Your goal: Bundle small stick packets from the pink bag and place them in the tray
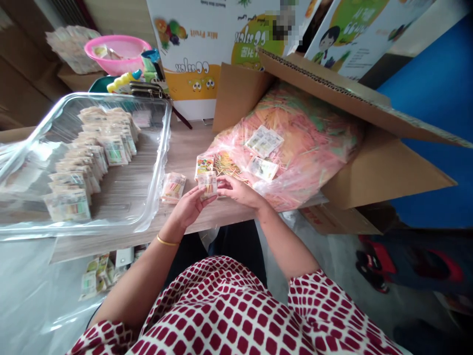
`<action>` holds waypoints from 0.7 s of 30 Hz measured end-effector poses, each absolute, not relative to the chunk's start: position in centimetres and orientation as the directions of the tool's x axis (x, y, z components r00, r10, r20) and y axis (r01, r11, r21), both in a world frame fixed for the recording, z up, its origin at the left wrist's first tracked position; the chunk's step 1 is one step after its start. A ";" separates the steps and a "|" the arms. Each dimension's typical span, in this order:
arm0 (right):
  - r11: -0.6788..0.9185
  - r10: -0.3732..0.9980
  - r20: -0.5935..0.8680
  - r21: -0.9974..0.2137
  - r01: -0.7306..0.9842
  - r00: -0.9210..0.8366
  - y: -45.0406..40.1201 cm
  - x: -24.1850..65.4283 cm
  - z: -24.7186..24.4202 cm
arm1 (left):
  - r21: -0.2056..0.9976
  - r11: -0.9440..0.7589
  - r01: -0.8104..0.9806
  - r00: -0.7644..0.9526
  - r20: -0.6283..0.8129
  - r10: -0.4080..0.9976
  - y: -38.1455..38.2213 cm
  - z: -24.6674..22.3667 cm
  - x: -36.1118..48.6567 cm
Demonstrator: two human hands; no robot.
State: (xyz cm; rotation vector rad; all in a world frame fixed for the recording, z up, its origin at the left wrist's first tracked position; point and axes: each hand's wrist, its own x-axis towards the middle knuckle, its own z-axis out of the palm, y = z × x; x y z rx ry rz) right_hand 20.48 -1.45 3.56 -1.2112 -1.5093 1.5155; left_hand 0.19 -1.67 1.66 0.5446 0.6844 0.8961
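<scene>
Between my two hands is a small clear packet [207,183] with coloured sticks inside. My left hand [192,204] pinches its left and lower edge, and the fingers of my right hand [236,191] close on its right edge. Just behind it a packet with a fruit print [204,165] lies on the table, beside a loose pile of thin coloured sticks [227,165]. To the left of my left hand sits a small stack of packets [173,187].
A clear plastic tray [157,172] with rows of filled packets [88,158] stands left. An open carton [388,172] holds a large pink bag of sticks [295,143] at right, with flat packets [264,141] on it. A pink basin [118,64] stands behind.
</scene>
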 end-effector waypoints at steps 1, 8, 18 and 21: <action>-0.050 0.949 -0.103 -0.982 0.181 -0.299 -1.7 20.2 3.5 | 0.675 0.526 -0.517 0.446 -0.313 0.839 -1.7 1.8 0.2; 0.126 0.987 0.147 -0.959 0.254 0.067 -2.1 20.6 4.6 | 0.757 0.462 -0.462 0.423 -0.269 0.865 -2.4 1.8 0.1; 0.455 0.890 0.337 -0.610 0.649 -0.307 -1.7 23.0 9.5 | 0.920 0.304 -0.248 0.420 -0.181 0.889 -2.7 0.9 -0.7; 0.484 0.875 0.315 -0.616 0.622 -0.368 -1.7 22.2 9.1 | 0.925 0.305 -0.227 0.429 -0.187 0.884 -2.8 1.1 -0.3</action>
